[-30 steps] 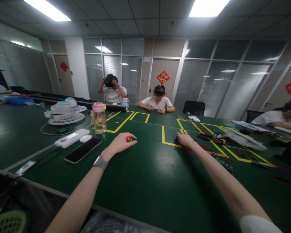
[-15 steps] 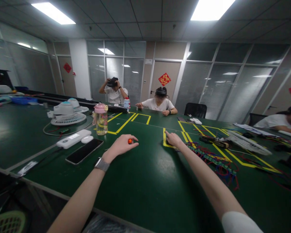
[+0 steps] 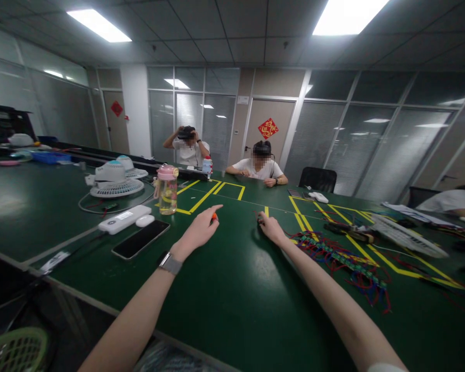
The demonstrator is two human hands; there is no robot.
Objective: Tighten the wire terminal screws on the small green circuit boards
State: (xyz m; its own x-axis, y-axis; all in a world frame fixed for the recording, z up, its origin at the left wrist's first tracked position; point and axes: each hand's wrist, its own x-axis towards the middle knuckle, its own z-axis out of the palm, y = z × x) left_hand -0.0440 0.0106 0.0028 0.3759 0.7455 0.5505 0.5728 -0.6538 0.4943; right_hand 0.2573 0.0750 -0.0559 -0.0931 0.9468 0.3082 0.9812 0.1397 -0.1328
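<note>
My left hand reaches forward over the green table and pinches a small orange object between thumb and fingertips. A watch is on that wrist. My right hand rests closed on the table just left of a pile of coloured wires; something small and dark sits under its fingers, too small to name.
A black phone, a white power strip, a pink-lidded bottle and small fans lie to the left. Yellow tape marks cross the table. Two people sit at the far side, another at the right edge.
My right hand has moved left away from the wire pile toward the middle. My left hand has stretched further forward with the orange object. The view has shifted slightly.
</note>
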